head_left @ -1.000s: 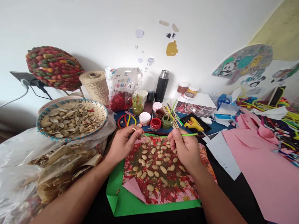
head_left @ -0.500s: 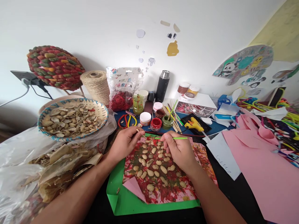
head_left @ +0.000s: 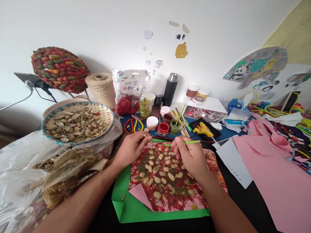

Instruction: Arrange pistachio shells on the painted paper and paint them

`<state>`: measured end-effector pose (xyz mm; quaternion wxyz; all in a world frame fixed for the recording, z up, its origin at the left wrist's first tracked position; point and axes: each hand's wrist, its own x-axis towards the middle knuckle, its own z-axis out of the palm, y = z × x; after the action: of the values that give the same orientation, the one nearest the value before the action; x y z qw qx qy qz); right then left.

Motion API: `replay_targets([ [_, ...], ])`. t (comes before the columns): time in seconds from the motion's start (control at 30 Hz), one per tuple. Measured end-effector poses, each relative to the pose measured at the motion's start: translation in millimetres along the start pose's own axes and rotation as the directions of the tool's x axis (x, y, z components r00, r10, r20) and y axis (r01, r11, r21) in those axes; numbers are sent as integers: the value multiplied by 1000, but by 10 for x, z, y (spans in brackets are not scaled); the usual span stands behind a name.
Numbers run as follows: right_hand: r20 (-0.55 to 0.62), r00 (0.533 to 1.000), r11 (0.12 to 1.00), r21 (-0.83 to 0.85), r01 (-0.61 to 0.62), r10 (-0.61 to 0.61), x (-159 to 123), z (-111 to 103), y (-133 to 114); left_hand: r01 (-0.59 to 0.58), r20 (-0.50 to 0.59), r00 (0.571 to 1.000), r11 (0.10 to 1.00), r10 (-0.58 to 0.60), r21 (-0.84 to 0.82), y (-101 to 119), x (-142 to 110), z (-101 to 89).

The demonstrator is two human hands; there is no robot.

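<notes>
Holding a slim green-handled brush, the right hand has its grip closed, thumb against fingers, with the brush lying nearly level and its tip pointing toward the left hand. The left grip is pinched on a thin pale stick; the fingers hide most of it, and whether its end touches the brush is too small to tell. Both hands are above the far part of a paint-splashed pink sheet, whose near left corner is folded over. Peanuts in their shells lie spread across that sheet, apart or just touching. Beneath it, a green sheet rests on the black worktop. Just beyond the hands stand an open jar of red paint and one of green paint, side by side. A yellow glue gun lies to their right, and a basket holding shells stands well to the left.
</notes>
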<state>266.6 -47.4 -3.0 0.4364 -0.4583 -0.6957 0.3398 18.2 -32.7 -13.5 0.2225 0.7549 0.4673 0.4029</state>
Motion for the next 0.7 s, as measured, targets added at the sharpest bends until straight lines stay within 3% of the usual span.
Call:
replay_targets([
  [0.2,70,998,1000,-9,4,-3,-8,16,-4,15,5,1000,1000,-15,0,2,8,14],
  [0.3,41,999,1000,-14,-27,28,-4,14,-11,22,0,1000,999,-22,-24,-5,3,0],
  [0.47,21,999,999,-18,-36,37,2,-5,-37,78,-107,990,992,-89,-103,-9,-18,-59],
  [0.63,14,999,998,-62,-31,32,-7,-10,-36,40,25,999,996,-38,-84,28,-10,-34],
  [0.7,3,1000,997,-76,-14,14,-5,-17,-27,32,31,999,997,-30,-65,37,-2,-13],
])
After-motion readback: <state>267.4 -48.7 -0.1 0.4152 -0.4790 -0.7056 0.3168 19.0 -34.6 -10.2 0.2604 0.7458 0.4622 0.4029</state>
